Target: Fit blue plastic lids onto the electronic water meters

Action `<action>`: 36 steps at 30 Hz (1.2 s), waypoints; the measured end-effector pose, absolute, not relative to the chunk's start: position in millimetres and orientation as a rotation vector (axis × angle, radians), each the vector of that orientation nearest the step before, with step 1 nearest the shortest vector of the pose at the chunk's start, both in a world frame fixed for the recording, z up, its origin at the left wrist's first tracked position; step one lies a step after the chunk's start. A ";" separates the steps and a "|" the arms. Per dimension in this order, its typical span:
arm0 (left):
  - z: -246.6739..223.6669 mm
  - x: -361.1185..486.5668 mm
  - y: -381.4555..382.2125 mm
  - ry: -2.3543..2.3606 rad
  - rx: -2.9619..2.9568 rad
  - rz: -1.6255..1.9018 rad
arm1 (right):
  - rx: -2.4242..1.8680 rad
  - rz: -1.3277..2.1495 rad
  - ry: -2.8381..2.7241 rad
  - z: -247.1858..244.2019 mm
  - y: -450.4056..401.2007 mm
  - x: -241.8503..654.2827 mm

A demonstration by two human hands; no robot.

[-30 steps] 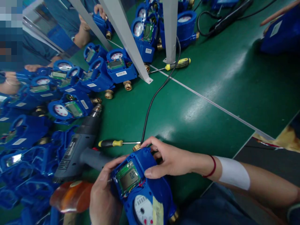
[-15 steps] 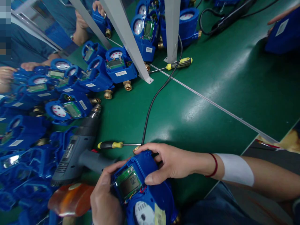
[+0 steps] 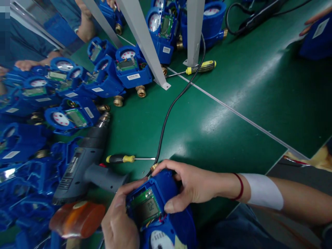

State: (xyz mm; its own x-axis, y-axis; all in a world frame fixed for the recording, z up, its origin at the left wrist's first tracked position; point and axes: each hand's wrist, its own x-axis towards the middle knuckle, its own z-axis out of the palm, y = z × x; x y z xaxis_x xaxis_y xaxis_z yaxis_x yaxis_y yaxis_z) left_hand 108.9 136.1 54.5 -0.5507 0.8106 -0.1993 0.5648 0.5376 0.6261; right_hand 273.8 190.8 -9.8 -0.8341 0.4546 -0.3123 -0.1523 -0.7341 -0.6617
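Grey power tool and yellow-black screwdriver are laid at the left, probably for easy reach. Near centre, a blue meter is gripped from the left by the cupped left hand, its display uncovered perhaps for reading, and from the right by the right hand, thumb on top, forefinger stretched far.

Two characters on a grey rectangular LCD screen; other print illegible.
On this screen, set in the nearest blue plastic meter, the second looks like a 2, the first unclear; the round white dial and the small white rectangular labels are too blurred.
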 end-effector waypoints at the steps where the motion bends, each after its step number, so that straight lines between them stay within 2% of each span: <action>1: 55.1 109.6 136.4 2.320 1.107 0.679 | -0.625 2.594 -0.904 -9.8 192.6 275.5; 5: 57.9 116.0 137.2 2.361 1.052 0.674 | -0.534 2.662 -0.878 -7.2 197.9 281.3; 18: 57.1 112.7 136.1 2.345 1.107 0.622 | -0.607 2.647 -0.959 -3.6 201.0 281.9; 28: 50.2 110.3 133.7 2.267 1.147 0.763 | -0.677 2.656 -0.957 -3.9 204.8 275.2; 36: 56.3 116.8 135.8 2.382 1.124 0.639 | -0.596 2.761 -0.856 -8.4 209.4 279.0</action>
State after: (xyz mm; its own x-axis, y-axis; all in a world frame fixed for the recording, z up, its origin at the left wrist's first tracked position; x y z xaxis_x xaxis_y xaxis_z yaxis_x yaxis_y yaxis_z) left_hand 116.8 135.8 56.3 -0.5805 0.7940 -0.1807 0.5968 0.5659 0.5689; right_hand 279.0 209.4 -8.4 -0.9013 0.2927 -0.3194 -0.0606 -0.8152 -0.5759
